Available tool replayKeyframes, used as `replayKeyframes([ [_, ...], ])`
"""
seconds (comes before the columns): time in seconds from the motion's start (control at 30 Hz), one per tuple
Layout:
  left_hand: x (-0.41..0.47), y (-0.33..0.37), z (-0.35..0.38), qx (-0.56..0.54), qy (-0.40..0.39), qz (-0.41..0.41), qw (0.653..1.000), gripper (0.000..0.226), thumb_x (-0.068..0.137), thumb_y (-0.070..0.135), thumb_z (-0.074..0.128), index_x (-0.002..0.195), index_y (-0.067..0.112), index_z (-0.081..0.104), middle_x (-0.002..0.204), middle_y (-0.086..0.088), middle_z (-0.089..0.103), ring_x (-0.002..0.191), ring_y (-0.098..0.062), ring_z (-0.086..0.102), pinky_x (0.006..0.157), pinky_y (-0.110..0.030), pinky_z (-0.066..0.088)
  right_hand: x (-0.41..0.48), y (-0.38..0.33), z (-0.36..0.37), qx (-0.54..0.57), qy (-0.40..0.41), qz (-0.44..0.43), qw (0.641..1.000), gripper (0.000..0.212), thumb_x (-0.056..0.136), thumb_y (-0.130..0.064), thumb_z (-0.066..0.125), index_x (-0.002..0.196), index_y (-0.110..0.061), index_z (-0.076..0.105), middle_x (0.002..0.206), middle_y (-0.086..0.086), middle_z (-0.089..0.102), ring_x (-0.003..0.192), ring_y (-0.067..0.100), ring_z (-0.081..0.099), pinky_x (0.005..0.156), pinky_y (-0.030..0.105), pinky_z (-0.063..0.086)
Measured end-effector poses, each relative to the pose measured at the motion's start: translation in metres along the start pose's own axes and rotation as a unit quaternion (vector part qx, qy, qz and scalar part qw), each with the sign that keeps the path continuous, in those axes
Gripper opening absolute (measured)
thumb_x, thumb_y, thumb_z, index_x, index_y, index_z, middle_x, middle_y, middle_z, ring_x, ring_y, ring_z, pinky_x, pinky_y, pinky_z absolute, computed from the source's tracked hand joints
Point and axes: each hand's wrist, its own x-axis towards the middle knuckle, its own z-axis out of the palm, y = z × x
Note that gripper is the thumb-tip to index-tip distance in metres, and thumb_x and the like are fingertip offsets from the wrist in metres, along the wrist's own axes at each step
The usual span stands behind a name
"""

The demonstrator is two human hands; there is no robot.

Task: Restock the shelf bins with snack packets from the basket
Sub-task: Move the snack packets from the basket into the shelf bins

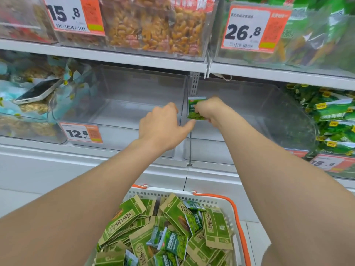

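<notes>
At 12 o'clock, middle shelf: two transparent bins side by side, left bin (123,104) and right bin (249,112).
Right hand (208,109): fingers curled round a small green snack packet (193,112), above the bins' shared wall.
Left hand (163,127): at the packet's 8 o'clock, thumb stretched toward its lower corner; fingers bent out of sight, grip cannot be told.
Basket (172,194): 6 o'clock, heaped with green-and-brown packets (172,214).

Shelf price tags, white with orange panels. Upper-left tag (74,15): "15.8". Upper-right tag (254,28): "26.8". Tag (80,132) on the front of the clear bin (123,112): "12.8". Lower-right tag (326,163): blurred, apparently "15.8". Green-and-brown packets (124,217) in the basket (211,202) bear printed Chinese characters.
</notes>
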Motion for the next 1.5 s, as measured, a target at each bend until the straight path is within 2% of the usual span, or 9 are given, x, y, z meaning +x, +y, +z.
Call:
replayKeyframes([
  [0.17,0.011,0.005,0.003,0.022,-0.021,0.034,0.999,0.031,0.086,0.049,0.058,0.094,0.019,0.056,0.081,-0.004,0.059,0.079,-0.036,0.058,0.062,-0.036,0.041,0.045,-0.005,0.016,-0.126,0.011,-0.032,0.991,0.018,0.097,-0.012,0.061,0.112,-0.004,0.062,0.118,0.016,0.067,0.103,0.028,0.067,0.096,0.041,0.058],
  [0.23,0.012,0.007,0.004,0.032,-0.025,0.052,0.998,0.028,0.089,0.041,0.057,0.081,0.018,0.043,0.074,-0.004,0.049,0.067,-0.033,0.048,0.060,-0.036,0.035,0.057,-0.006,0.019,-0.175,0.027,-0.036,0.983,0.012,0.096,-0.010,0.059,0.100,0.000,0.065,0.102,0.016,0.069,0.090,0.027,0.071,0.076,0.036,0.062],
  [0.33,0.013,0.007,0.006,0.032,-0.025,0.079,0.996,0.022,0.091,0.031,0.055,0.087,0.014,0.043,0.071,-0.004,0.044,0.061,-0.031,0.041,0.060,-0.037,0.036,0.068,-0.011,0.021,-0.196,0.056,-0.041,0.978,0.007,0.090,-0.004,0.059,0.083,-0.003,0.060,0.084,0.013,0.062,0.070,0.025,0.061,0.039,0.020,0.039],
  [0.43,0.012,0.007,0.009,0.011,-0.030,0.097,0.995,0.017,0.091,0.026,0.052,0.090,0.012,0.043,0.070,-0.005,0.044,0.063,-0.034,0.044,0.059,-0.038,0.037,0.083,-0.007,0.026,-0.159,0.086,-0.028,0.983,0.040,0.091,-0.001,0.061,0.130,0.002,0.054,0.128,0.021,0.061,0.116,0.035,0.063,0.068,0.028,0.048],
  [0.57,0.011,0.008,0.011,-0.024,-0.039,0.074,0.996,0.014,0.092,0.023,0.051,0.087,0.012,0.043,0.074,-0.008,0.048,0.065,-0.032,0.044,0.056,-0.039,0.036,0.096,-0.001,0.031,-0.105,0.123,-0.056,0.985,0.046,0.095,-0.004,0.064,0.137,-0.001,0.046,0.143,0.020,0.051,0.134,0.035,0.051,0.101,0.035,0.048],
  [0.83,0.012,0.000,0.021,-0.090,-0.037,0.048,0.994,0.015,0.088,0.031,0.048,0.088,0.019,0.056,0.071,-0.008,0.062,0.073,-0.034,0.058,0.064,-0.046,0.056,0.088,0.011,0.021,-0.116,-0.003,-0.105,0.988,0.033,0.094,-0.007,0.060,0.126,-0.008,0.071,0.130,0.013,0.067,0.124,0.031,0.062,0.094,0.031,0.050],
  [1.13,0.000,-0.003,0.020,-0.066,-0.041,0.067,0.995,0.036,0.094,0.057,0.051,0.094,0.021,0.051,0.084,-0.002,0.063,0.083,-0.035,0.059,0.068,-0.041,0.050,0.056,0.001,0.012,-0.285,-0.074,-0.129,0.947,0.041,0.104,-0.003,0.039,0.141,0.002,0.057,0.143,0.020,0.056,0.127,0.036,0.058,0.105,0.038,0.049],
  [1.37,-0.028,0.017,-0.012,-0.015,0.043,0.119,0.992,0.045,0.091,0.049,0.061,0.121,0.017,0.050,0.114,-0.005,0.053,0.108,-0.032,0.044,0.091,-0.044,0.043,0.000,0.006,-0.016,-0.388,-0.028,-0.205,0.898,0.011,0.095,-0.011,0.052,0.098,-0.007,0.062,0.102,0.014,0.063,0.089,0.033,0.059,0.074,0.030,0.046],
  [1.5,-0.051,0.017,-0.036,-0.040,0.047,0.121,0.991,0.015,0.089,0.030,0.062,0.099,0.027,0.052,0.085,0.007,0.057,0.091,-0.028,0.053,0.073,-0.041,0.045,-0.074,0.012,-0.020,-0.395,0.058,-0.252,0.881,0.022,0.099,-0.021,0.051,0.114,-0.008,0.060,0.117,0.020,0.060,0.104,0.042,0.062,0.079,0.039,0.043],
])
